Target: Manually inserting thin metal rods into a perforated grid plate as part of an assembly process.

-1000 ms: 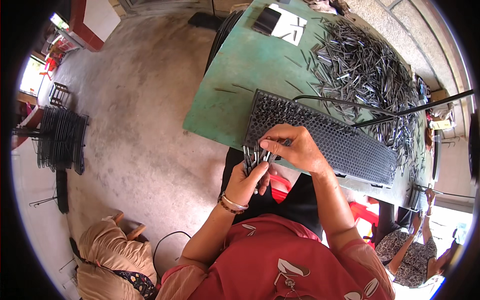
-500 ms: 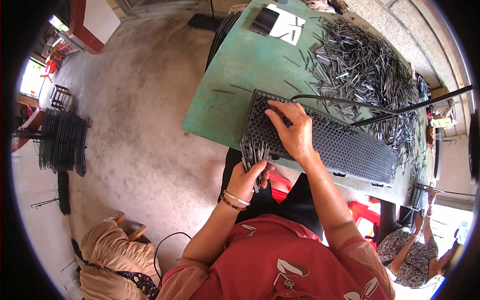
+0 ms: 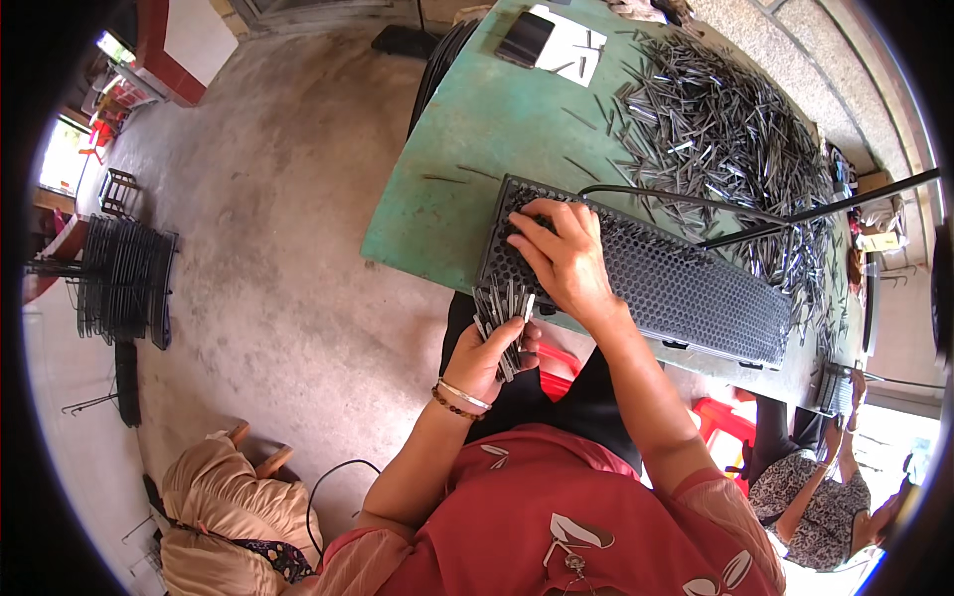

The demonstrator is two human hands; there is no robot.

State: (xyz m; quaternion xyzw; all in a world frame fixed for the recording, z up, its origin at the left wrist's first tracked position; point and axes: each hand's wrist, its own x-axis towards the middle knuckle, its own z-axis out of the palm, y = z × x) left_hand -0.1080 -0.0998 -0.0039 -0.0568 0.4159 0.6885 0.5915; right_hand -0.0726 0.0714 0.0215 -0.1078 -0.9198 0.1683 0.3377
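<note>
My left hand [image 3: 494, 350] is closed round a bundle of thin dark sticks [image 3: 505, 306], their ends fanning up past the fingers. It is held just off the near left corner of a long black tray [image 3: 686, 288] pitted with rows of round holes. Over the tray's left end my right hand [image 3: 564, 253] reaches down, thumb and fingers bent together at the holes. Whatever those fingertips pinch is too small and hidden to make out. The tray lies slantwise along the near edge of a green table [image 3: 447, 149].
A large heap of similar dark sticks [image 3: 735, 149] covers the table's far right. A phone [image 3: 525, 40] and white paper [image 3: 576, 48] lie at the back. A black metal bar [image 3: 825, 214] crosses above the tray. Another person [image 3: 810, 507] sits at the right, near red stools [image 3: 723, 422].
My right hand has shifted slightly left and nearer to me over the tray's holes. My left hand, with its bundle, has moved a little left.
</note>
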